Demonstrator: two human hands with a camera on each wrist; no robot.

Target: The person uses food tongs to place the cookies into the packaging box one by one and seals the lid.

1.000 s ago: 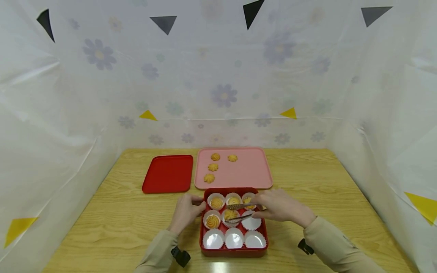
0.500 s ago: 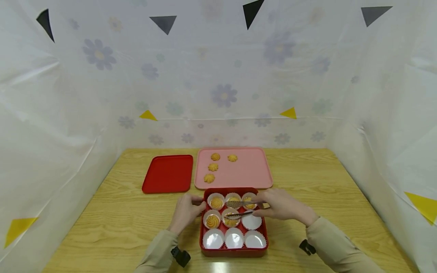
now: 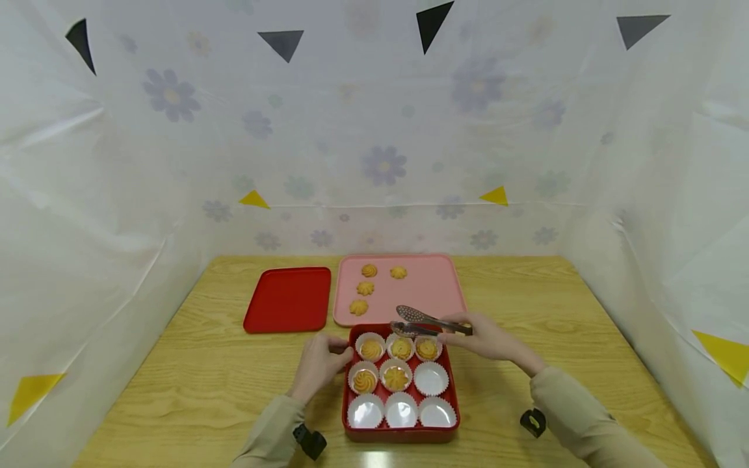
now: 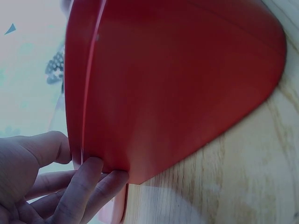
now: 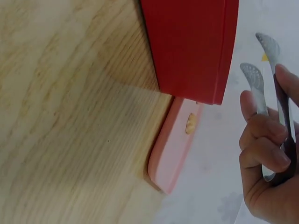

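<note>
My left hand [image 3: 320,365] holds the left rim of a red box [image 3: 401,435], thumb at the rim's edge and fingertips against its outer wall. Above the box's back edge, my right hand [image 3: 487,338] grips metal tongs [image 5: 280,102] with perforated ends. The tongs' arms stand apart with nothing between them. White paper cups fill the box in three rows. Piped cookies [image 3: 370,351] sit in the back row's cups and in the middle row's left and centre cups [image 3: 395,378]. The middle-right cup [image 3: 431,378] and the front row [image 3: 401,411] hold no cookie.
Behind the box lies a pink tray [image 3: 421,286] with several cookies [image 3: 359,307] toward its left side. A bare red tray [image 3: 289,299] lies to its left. All stand on a wooden table [image 3: 193,364], enclosed by pale flowered sheeting [image 3: 380,117].
The tongs have let go of the cookie, which now lies in the middle cup. My right hand has lifted them up and back toward the pink tray. The left hand keeps its place.
</note>
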